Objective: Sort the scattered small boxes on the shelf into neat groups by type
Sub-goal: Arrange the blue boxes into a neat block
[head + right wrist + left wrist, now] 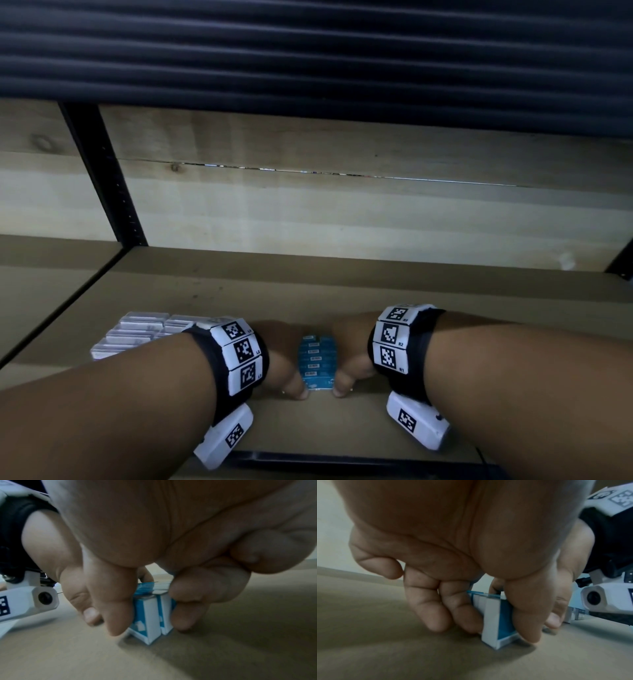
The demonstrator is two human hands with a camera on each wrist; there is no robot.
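Squeezing the blue box row from both flanks: left hand at its 9 o'clock, right hand at 3, each with fingers curled around the row's side and thumb at the near end. Row's long axis runs 6 to 12 on the shelf. White boxes sit grouped at 9 o'clock, past the left wrist. Both hands equally near, so I'd expect a two-handed slide.

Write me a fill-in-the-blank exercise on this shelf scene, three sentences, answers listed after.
1. The left hand and the right hand press from both sides on a row of ____-and-white boxes.
2. The row stands on the brown ____.
3. A second group, the pale boxes, lies on the person's ____ side of the row.

Missing words: blue; shelf; left
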